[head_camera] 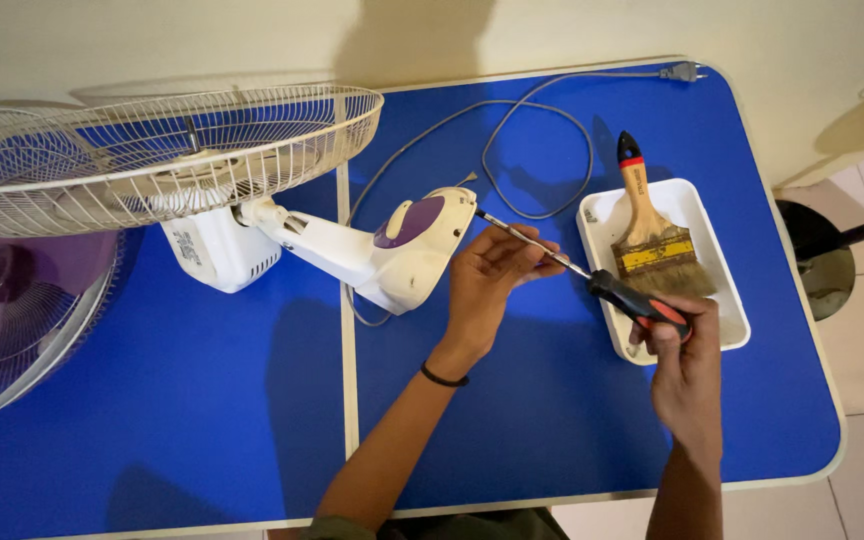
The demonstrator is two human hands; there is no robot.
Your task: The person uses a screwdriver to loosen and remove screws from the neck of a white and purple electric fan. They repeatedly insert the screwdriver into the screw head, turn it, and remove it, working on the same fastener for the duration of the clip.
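Right hand (pixel 687 350) wrapped tight round the black-and-red handle of a screwdriver (pixel 592 280); left hand (pixel 492 280) pinching the steel shaft midway, steadying it. Tip set against the end of the white-and-purple fan base (pixel 402 245), lying on its side on the blue table (pixel 552 420). Likely to skid off the screw if held at a slant, gouging plastic or jabbing fingers. Paintbrush (pixel 652 235) resting in white tray (pixel 727 290) just beside.
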